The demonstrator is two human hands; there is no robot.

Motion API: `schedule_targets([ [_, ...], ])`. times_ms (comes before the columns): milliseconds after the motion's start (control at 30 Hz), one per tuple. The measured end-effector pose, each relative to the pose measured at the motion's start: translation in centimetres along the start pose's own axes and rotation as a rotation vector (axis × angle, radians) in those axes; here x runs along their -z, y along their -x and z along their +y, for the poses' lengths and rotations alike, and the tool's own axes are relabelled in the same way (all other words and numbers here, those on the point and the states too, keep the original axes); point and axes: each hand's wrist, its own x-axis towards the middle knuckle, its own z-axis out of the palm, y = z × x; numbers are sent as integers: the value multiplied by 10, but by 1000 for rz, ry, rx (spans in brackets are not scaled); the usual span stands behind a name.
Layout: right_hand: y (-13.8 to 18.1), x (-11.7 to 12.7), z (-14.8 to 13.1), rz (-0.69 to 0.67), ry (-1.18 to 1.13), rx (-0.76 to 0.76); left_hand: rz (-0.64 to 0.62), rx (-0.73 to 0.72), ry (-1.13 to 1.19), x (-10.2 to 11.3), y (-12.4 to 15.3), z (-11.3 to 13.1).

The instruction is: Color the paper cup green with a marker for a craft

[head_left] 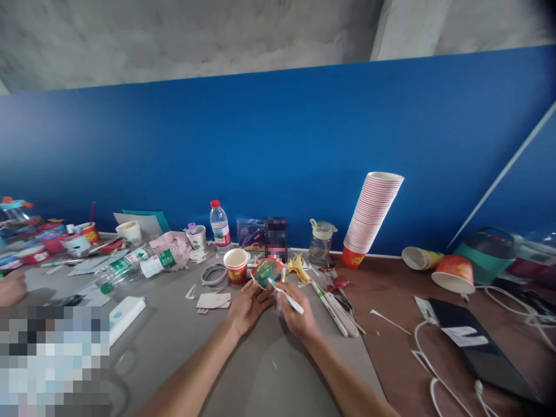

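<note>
My left hand [248,304] grips a paper cup [266,271] lying on its side, its red and green printed wall turned up. My right hand [297,313] is closed around a white marker pen [286,296] whose tip touches the cup's wall. Both hands rest low over the grey table [260,370], close together near its middle. An upright red paper cup [236,264] stands just left of the held cup.
A leaning tall stack of cups [370,217] rises at the back. Water bottles [219,226], tape rolls [214,275], more markers [332,304], loose cups [454,272], a glass jar [320,242] and a dark tablet with white cables [478,347] lie around. Another person's hand [12,288] shows at the left edge.
</note>
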Motion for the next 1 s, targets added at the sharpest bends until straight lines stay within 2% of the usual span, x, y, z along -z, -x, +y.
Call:
schedule_targets([
  [167,0,0,0,-20,17,10,14,-2,11,-2,1,1],
  [300,0,-1,-1,23,21,16,17,6,4,-1,1,0],
  [467,0,-2,0,-17,28,31,7,-10,25,0,0,0],
  [633,0,2,4,69,59,0,28,6,25,-1,1,0],
  [800,1,3,5,-17,69,37,11,-8,19,-1,1,0],
  [933,0,2,7,87,66,2,37,1,29,-2,1,0],
  [1000,1,2,7,58,63,11,38,0,20,-2,1,1],
])
